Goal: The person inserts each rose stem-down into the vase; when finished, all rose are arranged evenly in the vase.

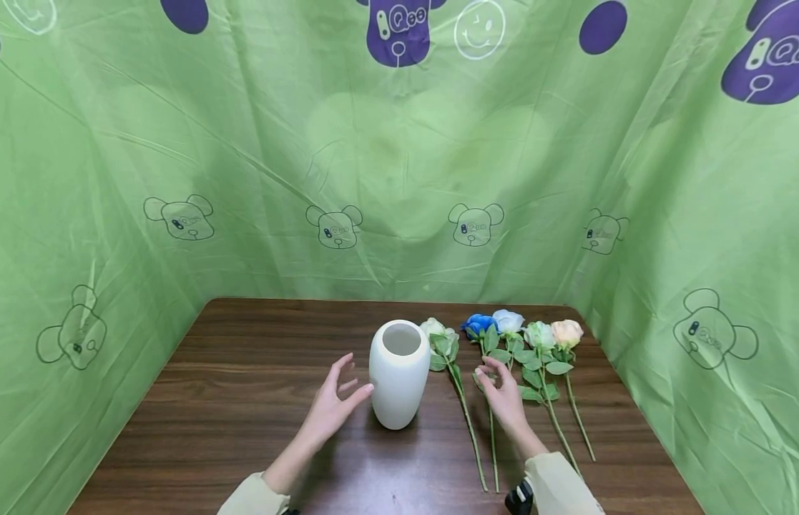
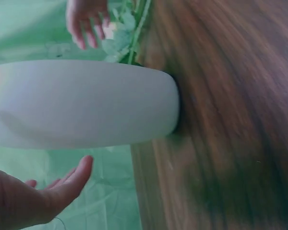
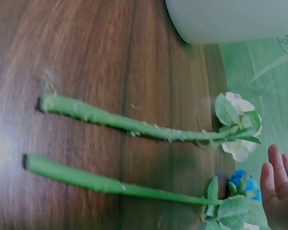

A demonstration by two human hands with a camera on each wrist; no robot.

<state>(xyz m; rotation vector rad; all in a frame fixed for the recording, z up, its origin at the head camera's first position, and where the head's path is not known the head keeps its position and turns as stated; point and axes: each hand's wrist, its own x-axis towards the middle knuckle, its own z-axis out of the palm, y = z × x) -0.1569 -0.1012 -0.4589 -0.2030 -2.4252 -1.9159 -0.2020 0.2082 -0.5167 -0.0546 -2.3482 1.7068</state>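
A tall white vase (image 1: 399, 379) stands upright on the table, its round mouth facing up. My left hand (image 1: 333, 406) is just left of it, thumb and fingers spread and loosely bent; in the left wrist view a gap shows between thumb and vase (image 2: 86, 103). To the right of the vase lies a white-green rose (image 1: 440, 336) with a long stem. My right hand (image 1: 502, 397) hovers over the stems beside a blue rose (image 1: 479, 325), fingers relaxed and holding nothing. In the right wrist view, two bare stem ends (image 3: 72, 108) point towards the camera.
Right of the blue rose lie a pale blue rose (image 1: 507, 321), a pale green rose (image 1: 538, 335) and a peach rose (image 1: 567, 333), with leaves overlapping. The dark wooden table (image 1: 244, 386) ends at a green printed curtain (image 1: 399, 265) behind and on both sides.
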